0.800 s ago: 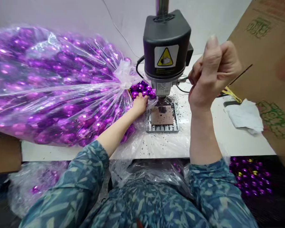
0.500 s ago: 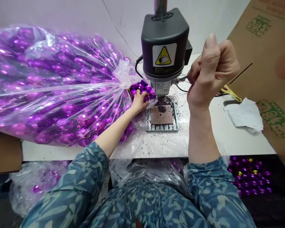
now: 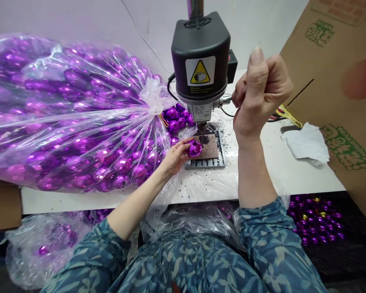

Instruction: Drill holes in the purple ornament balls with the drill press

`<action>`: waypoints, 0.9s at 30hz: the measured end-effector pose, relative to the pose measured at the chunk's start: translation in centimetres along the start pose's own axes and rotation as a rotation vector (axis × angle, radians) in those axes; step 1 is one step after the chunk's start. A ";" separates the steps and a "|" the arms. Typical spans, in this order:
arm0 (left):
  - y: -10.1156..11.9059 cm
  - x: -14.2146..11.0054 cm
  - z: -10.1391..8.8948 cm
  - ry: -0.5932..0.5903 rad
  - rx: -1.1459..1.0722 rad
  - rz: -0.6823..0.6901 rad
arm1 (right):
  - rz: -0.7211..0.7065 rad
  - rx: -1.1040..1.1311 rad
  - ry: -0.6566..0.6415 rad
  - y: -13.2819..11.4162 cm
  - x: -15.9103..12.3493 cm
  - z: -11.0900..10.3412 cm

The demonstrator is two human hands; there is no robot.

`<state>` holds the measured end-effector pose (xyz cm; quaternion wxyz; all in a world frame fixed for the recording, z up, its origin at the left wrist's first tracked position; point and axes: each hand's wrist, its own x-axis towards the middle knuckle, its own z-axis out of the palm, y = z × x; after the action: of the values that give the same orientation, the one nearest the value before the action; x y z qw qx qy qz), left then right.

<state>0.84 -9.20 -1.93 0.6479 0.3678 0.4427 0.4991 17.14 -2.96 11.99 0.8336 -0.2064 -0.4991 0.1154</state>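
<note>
Between the fingertips of my left hand (image 3: pixel 176 156) is a shiny purple faceted ball (image 3: pixel 195 149). It is over the left part of a brown board (image 3: pixel 210 147), which lies on the slotted metal base (image 3: pixel 205 163) of a black drill press (image 3: pixel 201 57). Dark shavings cover part of the board beneath the chuck (image 3: pixel 202 125). My right hand (image 3: pixel 260 91) is raised in a fist at the machine's right side, closed on the feed handle (image 3: pixel 225 100); most of that handle is hidden by the fingers.
A big clear bag (image 3: pixel 79 114) of purple balls fills the left side, with loose purple balls (image 3: pixel 178 118) by its knot. White paper (image 3: pixel 306 143) and yellow-handled pliers (image 3: pixel 289 116) lie to the right, near a cardboard box (image 3: pixel 338 101). More balls (image 3: pixel 315 219) sit below the table edge.
My left hand has come from the loose balls toward me and over the board, now with a purple ball in its fingers. My right hand stays on the handle. The view has shifted slightly.
</note>
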 end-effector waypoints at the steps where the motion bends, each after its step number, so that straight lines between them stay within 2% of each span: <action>1: -0.2 0.4 0.0 0.008 -0.031 -0.021 | 0.011 -0.011 0.001 0.0 0.0 0.0; 6: -0.8 1.9 0.0 0.009 0.018 0.028 | 0.058 -0.044 -0.020 0.0 -0.2 -0.2; 10: -1.0 2.2 -0.2 -0.030 0.194 0.111 | 0.091 -0.084 -0.040 0.2 -0.3 -0.4; 13: -1.2 2.5 -0.6 -0.050 0.336 0.192 | 0.059 -0.057 -0.031 0.5 -0.3 -0.4; 17: -1.9 3.5 -0.8 0.000 0.439 0.238 | 0.017 -0.043 -0.026 0.5 -0.3 -0.4; 23: -2.3 4.2 -0.1 0.029 0.567 0.277 | 0.016 -0.028 -0.027 -0.1 -0.4 -0.4; 27: -2.4 4.4 0.6 0.065 0.665 0.375 | 0.048 -0.041 -0.026 -0.4 -0.4 -0.4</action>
<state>2.65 -5.51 -4.81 0.3762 0.6167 0.5257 0.4493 17.30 -3.56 11.71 0.8196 -0.2339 -0.5073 0.1276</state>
